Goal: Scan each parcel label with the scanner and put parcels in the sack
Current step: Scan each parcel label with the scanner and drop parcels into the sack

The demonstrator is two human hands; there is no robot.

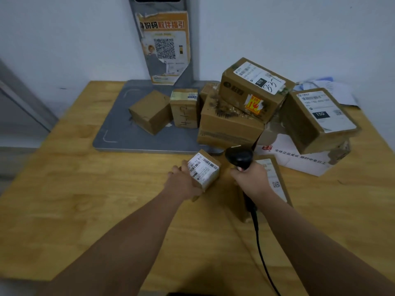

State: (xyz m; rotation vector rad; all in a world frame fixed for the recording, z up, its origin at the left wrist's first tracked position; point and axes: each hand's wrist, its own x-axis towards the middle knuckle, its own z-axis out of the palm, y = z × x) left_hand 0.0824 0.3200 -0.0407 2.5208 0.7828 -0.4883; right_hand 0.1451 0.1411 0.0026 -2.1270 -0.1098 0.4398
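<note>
While the left hand (183, 181) grips the small labelled parcel (204, 170) mid-way across the wooden table (85, 189), fingers curled round its near side, the right hand (251, 178) clamps its fingers on the black scanner (239, 159) just beside it. Behind: grey platform (111, 129) bearing small boxes (150, 112); bigger parcels (254, 88) stacked to its right

The left hand (184, 180) and right hand (250, 177) are bare, forearms (128, 231) too.
</note>
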